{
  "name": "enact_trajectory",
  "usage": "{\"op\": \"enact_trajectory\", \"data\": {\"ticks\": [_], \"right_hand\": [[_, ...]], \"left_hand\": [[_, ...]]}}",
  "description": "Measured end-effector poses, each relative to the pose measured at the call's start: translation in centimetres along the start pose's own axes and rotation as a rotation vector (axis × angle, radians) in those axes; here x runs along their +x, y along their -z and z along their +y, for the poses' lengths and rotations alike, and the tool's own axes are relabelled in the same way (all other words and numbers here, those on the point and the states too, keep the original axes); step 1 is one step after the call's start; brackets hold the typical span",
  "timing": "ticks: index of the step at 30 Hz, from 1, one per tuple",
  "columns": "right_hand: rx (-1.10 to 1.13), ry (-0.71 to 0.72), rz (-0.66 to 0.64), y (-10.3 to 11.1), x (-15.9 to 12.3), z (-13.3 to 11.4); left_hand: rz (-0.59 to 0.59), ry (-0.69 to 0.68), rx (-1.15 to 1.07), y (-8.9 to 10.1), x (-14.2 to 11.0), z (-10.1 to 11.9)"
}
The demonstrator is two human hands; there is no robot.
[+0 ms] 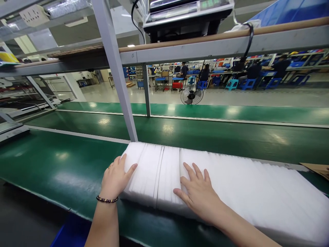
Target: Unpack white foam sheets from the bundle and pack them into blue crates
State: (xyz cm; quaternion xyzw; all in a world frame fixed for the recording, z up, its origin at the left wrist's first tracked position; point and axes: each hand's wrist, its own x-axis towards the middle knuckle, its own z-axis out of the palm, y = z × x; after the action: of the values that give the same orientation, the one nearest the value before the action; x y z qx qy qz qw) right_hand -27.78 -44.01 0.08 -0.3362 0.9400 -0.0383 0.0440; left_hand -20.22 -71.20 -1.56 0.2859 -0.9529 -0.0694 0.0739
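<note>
A long row of white foam sheets [239, 181], standing on edge and packed together, lies along the green work surface [64, 164]. My left hand [117, 176] rests against the row's left end, thumb over the top and fingers spread along the end face. A beaded bracelet [107, 199] circles that wrist. Spread across the top and front edge of the row, my right hand [196, 192] has its fingers apart, next to a gap between sheets. Thin dark lines show between some sheets left of it. Neither hand is gripping a sheet.
A grey metal post [115, 72] rises just behind the row's left end. Overhead, a shelf rail [218, 44] carries a digital scale [187, 13]. Beyond lies a green conveyor belt [205, 132]. Cardboard [317, 168] sits at right, a blue bin [73, 231] below left. Several people sit far back.
</note>
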Motion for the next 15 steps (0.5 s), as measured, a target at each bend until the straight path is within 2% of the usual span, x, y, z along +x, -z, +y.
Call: {"op": "enact_trajectory", "data": {"ticks": [7, 11, 15], "right_hand": [[0.023, 0.018, -0.004, -0.4, -0.6, 1.0], [0.085, 0.055, 0.026, -0.2, -0.5, 0.1], [0.082, 0.01, 0.033, -0.1, 0.2, -1.1]], "left_hand": [[0.004, -0.006, -0.002, 0.0, 0.0, -0.1], [0.011, -0.016, -0.002, 0.0, 0.0, -0.1], [0.016, -0.024, 0.005, -0.1, 0.0, -0.1]]}}
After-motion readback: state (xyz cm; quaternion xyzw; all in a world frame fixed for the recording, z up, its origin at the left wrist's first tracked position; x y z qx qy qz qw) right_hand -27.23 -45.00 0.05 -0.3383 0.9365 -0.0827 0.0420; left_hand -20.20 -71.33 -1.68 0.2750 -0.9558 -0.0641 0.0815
